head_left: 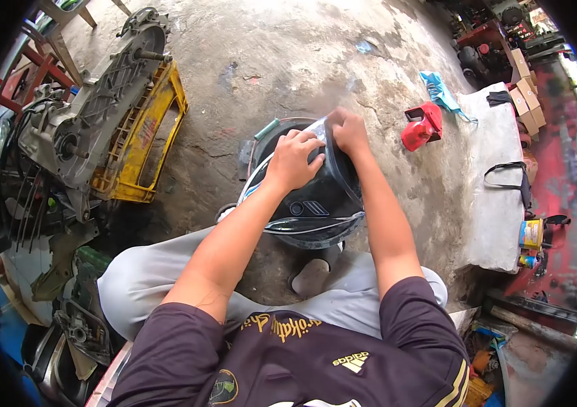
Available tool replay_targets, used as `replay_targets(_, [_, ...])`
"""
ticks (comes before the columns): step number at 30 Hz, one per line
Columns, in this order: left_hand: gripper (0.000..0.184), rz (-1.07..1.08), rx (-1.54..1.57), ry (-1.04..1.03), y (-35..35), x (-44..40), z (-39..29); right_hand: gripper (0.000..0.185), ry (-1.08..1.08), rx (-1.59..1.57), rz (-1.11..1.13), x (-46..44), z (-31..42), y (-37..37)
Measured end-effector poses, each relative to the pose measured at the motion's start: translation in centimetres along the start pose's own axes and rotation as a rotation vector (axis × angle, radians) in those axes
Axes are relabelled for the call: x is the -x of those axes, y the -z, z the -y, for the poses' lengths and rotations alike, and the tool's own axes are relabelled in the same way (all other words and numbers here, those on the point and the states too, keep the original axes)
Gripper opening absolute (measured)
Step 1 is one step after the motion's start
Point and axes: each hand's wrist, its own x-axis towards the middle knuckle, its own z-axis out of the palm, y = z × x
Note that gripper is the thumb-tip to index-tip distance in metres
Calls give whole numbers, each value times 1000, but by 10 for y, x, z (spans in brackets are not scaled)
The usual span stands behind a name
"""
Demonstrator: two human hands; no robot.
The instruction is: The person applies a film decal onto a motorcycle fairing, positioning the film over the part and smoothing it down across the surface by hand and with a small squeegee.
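A dark, glossy panel point(322, 183) lies over a round black tub point(309, 237) between my knees. My left hand point(293, 161) rests on the panel, fingers laid across it and thumb apart. Just beyond those fingertips a silvery patch point(317, 128) shows, either a reflection or a thin sheet; I cannot tell which. At the far edge, my right hand point(348, 130) is closed around the panel, its fingertips partly hidden and slightly blurred. Several pale cables point(256, 178) run along the tub's left rim, near a teal tube point(267, 129). An emblem with slanted stripes point(309, 208) marks the near side.
To the left, a large metal engine casing point(78, 129) leans on a yellow crate point(156, 149). A red container point(422, 127) and a blue mask-like cloth point(440, 95) lie on the concrete floor at right, beside a pale block point(495, 217). Cartons point(527, 102) stand farther back.
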Motion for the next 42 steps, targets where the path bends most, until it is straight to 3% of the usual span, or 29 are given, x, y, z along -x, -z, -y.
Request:
replay_targets(4, [26,-11,2,-9,-1,1,1,23,-148,-14,-16,-26,-4,-9])
replay_targets(13, [27,-3,8,-5,0,1,1,24,-14,46,17,7,4,7])
replay_targets(21, [27,8,-3,4,0,0,1,25,-38,84,41,-31,4,-7])
replay_targets(28, [27,6,0,4,0,-1,3,22,-250,-145,-4,-6,-19,-6])
replay_targets(30, [25,-34,9,-15,-3,2,3,22,-406,-481,13,-9,-31,-10])
replay_targets(34, [25,-37,0,-17,-1,0,3,24,-605,-551,-67,-37,-41,-27])
replay_targets(38, [27,-5,15,6,0,1,4,25,-660,-548,-95,-47,-48,-37])
replay_targets(42, [27,1,21,11,0,-1,1,27,-542,-413,-125,-28,-42,-30])
